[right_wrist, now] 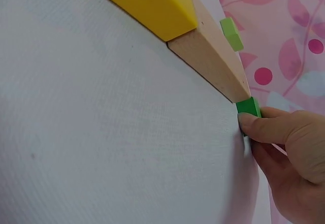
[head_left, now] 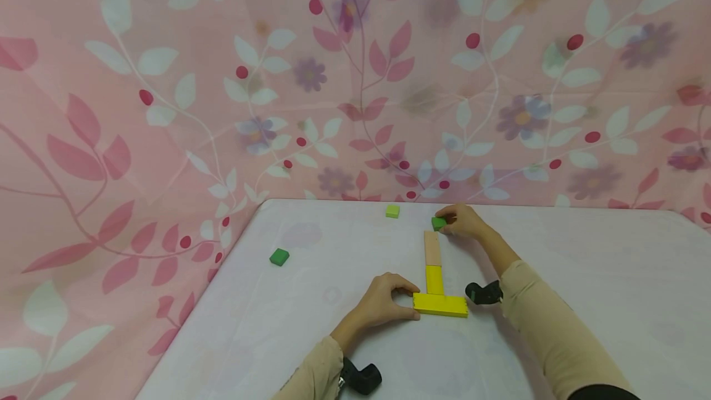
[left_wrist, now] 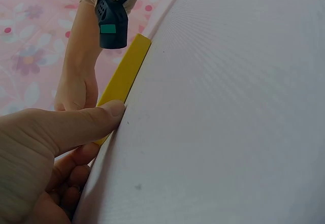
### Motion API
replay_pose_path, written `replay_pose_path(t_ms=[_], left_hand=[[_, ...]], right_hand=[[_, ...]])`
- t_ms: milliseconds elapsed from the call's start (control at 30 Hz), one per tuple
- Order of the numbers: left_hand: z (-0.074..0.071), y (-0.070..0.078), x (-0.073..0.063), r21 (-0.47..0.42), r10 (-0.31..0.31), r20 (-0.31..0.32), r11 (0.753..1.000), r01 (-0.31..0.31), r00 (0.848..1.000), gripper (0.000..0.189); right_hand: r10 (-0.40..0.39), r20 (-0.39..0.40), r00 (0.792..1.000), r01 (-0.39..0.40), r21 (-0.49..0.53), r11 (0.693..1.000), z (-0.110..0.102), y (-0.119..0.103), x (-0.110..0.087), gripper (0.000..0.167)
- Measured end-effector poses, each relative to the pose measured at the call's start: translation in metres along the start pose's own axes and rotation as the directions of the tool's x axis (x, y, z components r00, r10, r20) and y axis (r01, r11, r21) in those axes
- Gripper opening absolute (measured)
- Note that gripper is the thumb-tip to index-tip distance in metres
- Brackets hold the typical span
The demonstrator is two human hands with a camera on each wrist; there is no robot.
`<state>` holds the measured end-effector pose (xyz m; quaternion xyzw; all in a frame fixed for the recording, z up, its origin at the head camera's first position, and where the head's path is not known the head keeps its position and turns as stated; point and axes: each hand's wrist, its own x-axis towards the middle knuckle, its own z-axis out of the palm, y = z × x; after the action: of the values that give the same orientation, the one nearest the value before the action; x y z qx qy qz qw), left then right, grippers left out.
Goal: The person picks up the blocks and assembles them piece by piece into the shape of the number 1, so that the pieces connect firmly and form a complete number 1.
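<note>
A long yellow block [head_left: 440, 305] lies crosswise on the table, its left end pinched between the thumb and fingers of my left hand [head_left: 380, 301]. From its far side a shorter yellow block [head_left: 435, 280] and then a plain wooden block [head_left: 432, 249] run away from me in a line. At the far end of that line my right hand [head_left: 466, 222] pinches a small dark green block [head_left: 438, 224]. The right wrist view shows this green block [right_wrist: 249, 108] right at the end of the wooden block [right_wrist: 210, 51]. Fingers cover part of it there.
A light green block [head_left: 392, 211] sits near the table's back edge. Another dark green block [head_left: 279, 257] lies toward the left side of the white-covered table [head_left: 333, 338]. Behind the table hangs a pink floral cloth [head_left: 400, 79]. Black cameras [head_left: 361, 376] are strapped at both wrists.
</note>
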<state>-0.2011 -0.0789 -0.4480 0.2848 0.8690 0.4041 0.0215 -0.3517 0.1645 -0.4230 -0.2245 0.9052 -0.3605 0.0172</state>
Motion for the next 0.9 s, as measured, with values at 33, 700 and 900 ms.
replay_pose_path(t_ms=[33,700,900], left_hand=[[0.0,0.0,0.0,0.0,0.0,0.0,1.0,0.0,1.0,0.039],[0.0,0.001,0.0,0.005,-0.012,-0.006,1.0,0.012,1.0,0.039],[0.0,0.001,0.0,0.009,-0.008,-0.003,1.0,0.008,1.0,0.038]], right_hand=[[-0.002,0.009,1.0,0.002,0.004,1.0,0.0,0.0,0.0,0.034],[-0.03,0.069,0.997,0.016,0.196,0.98,-0.001,0.022,-0.007,0.044],[-0.016,0.074,0.997,-0.001,0.234,0.972,0.001,0.025,-0.007,0.047]])
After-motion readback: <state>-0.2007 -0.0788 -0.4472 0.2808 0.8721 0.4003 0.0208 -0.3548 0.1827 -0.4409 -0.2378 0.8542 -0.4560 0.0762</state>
